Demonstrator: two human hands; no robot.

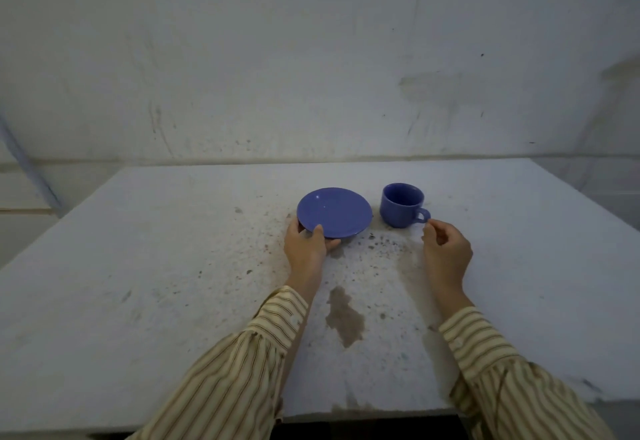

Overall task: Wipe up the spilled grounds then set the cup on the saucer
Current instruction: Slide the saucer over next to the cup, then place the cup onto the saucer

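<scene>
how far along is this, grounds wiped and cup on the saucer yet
Not done: dark grounds still speckle the table, beside a brownish stain, and no cloth is in view. In hand: the left hand grips the saucer rim; the right hand reaches for the cup handle. Left: wiping, then seating the cup, which stands beside the saucer.

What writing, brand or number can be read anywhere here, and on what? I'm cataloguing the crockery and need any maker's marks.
None: no text, brand, number or sign shows anywhere.
Saucer: plain blue top, no mark; its underside is hidden.
Cup: plain blue wall and inside, no mark; its base is hidden.
Table and wall: only stains, specks and scuffs, no lettering.
Sleeves: stripes only.
</scene>
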